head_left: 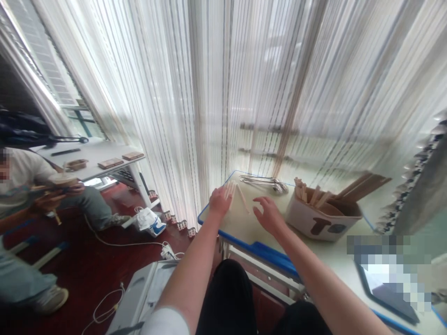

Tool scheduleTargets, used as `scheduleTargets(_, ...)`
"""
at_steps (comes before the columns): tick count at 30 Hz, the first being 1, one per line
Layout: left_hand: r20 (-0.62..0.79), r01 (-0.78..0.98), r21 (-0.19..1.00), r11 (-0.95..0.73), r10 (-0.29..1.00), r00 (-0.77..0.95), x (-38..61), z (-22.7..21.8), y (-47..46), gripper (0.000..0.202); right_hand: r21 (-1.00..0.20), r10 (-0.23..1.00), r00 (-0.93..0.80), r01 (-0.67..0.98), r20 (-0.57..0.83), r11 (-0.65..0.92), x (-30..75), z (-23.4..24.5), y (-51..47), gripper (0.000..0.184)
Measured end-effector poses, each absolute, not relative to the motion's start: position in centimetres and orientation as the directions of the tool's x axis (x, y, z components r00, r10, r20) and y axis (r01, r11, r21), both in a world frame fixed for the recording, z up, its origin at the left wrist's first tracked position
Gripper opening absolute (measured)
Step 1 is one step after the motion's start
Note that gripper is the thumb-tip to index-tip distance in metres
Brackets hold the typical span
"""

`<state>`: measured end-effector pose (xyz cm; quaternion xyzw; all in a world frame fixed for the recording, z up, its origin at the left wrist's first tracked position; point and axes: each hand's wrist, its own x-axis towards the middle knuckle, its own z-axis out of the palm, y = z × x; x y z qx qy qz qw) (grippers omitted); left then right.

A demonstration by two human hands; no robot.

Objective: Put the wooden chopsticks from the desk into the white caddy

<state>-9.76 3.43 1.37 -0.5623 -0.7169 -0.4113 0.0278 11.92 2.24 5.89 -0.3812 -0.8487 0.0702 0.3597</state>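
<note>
My left hand (220,201) is at the left side of the small desk, its fingers closed about several pale wooden chopsticks (230,190); part of them is hidden by the hand. A single chopstick (243,198) lies slantwise on the desktop between my hands. Over the middle of the desk, my right hand (268,215) holds nothing, with its fingers curved and apart. Behind it lie metal spoons (267,181), handles pointing left. To the right stands a pale bin (319,223) with chopsticks (301,188) and flat wooden pieces (365,185) sticking out.
The blue-edged desk (239,228) stands against a sheer curtain (209,93). A tablet-like device (387,288) lies at the right, partly pixelated. On the left, another person sits by a white table (94,158). Cables (122,242) and a white bag (148,221) are on the red floor.
</note>
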Motion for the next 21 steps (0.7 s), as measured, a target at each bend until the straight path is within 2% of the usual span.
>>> scheduleTargets(3,0.406,0.868,0.491,0.074,0.862,-0.303,-11.3,0.1,3.1,0.047,-0.299,0.746,-0.518,0.697,0.417,0.651,8.3,2.8,4.4,0.035)
scheduleTargets(5,0.388,0.885,0.465,0.04,0.889,-0.244,-11.4,-0.6,3.1,0.048,-0.252,0.76,-0.537,0.729,0.367,0.637,7.2,1.5,5.1,0.034)
scheduleTargets(8,0.406,0.899,0.437,0.016,0.888,-0.214,-11.3,-1.0,3.3,0.047,-0.225,0.787,-0.522,0.767,0.329,0.602,7.3,0.5,5.6,0.028)
scheduleTargets(11,0.42,0.906,0.422,0.025,0.881,-0.22,-11.1,-1.0,3.4,0.043,-0.21,0.845,-0.425,0.839,0.326,0.503,8.4,0.4,6.1,0.029)
scheduleTargets(17,0.391,0.902,0.428,0.054,0.889,-0.239,-10.9,-0.8,3.6,0.041,-0.26,0.954,-0.216,0.928,0.208,0.266,9.2,0.2,7.0,0.025)
scheduleTargets(21,0.384,0.875,0.484,0.017,0.894,-0.23,-10.9,-0.8,3.5,0.04,-0.399,0.951,-0.176,0.877,0.253,0.268,9.2,-0.3,7.0,0.027)
